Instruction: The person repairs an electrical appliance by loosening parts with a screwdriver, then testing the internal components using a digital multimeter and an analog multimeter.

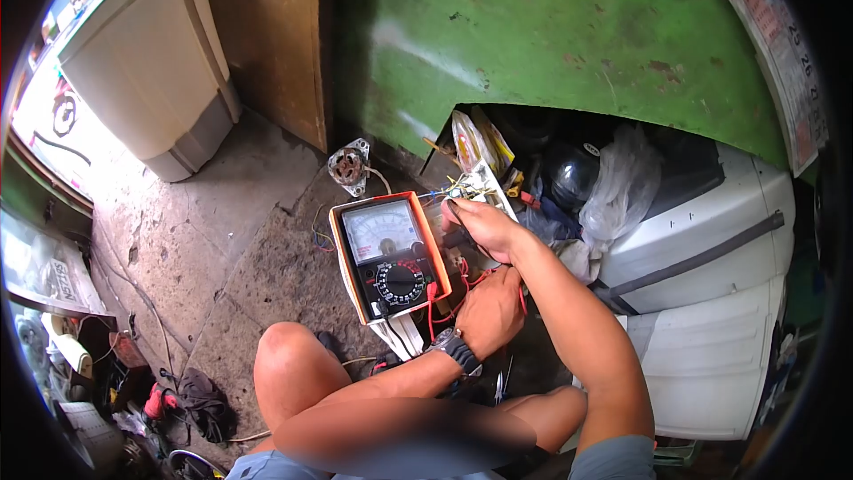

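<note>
An analog multimeter sits in an orange-edged box on the floor, its dial facing up. My right hand is closed around a black test lead, over a white part with exposed wires. Just below it, with a watch on the wrist, my left hand is curled shut. A red test lead runs from the meter toward it, and red wire shows on both sides of this hand. The left fingertips are mostly hidden beneath my right wrist. Beyond the box lies a small motor with a cable.
A green panel rises ahead, with a dark opening that holds plastic bags and other items. White appliance casings stand at the right. Tools with silver tips lie between my legs. A dark bag and clutter are at the lower left.
</note>
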Motion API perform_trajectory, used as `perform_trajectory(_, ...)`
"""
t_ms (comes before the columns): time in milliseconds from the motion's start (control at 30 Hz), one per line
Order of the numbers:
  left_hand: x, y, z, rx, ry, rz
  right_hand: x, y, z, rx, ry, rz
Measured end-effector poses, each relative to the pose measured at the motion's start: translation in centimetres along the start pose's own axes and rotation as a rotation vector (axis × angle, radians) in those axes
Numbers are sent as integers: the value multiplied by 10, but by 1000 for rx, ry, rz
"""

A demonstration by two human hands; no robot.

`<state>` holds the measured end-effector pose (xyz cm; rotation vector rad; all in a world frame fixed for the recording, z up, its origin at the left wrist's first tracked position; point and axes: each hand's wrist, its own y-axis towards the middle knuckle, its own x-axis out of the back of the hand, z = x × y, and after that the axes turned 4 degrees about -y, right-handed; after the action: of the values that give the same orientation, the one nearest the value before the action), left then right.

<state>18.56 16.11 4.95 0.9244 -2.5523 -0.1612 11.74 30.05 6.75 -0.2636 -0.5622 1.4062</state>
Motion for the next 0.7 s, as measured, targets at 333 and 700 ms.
perform_trajectory(333, 0, 0, 1, 6, -2, 7, 3, 6, -15, 99, 38, 17)
perform_trajectory(700, 3, -1, -1, 15, 1, 26, 2, 1, -12, 121, -25, 11)
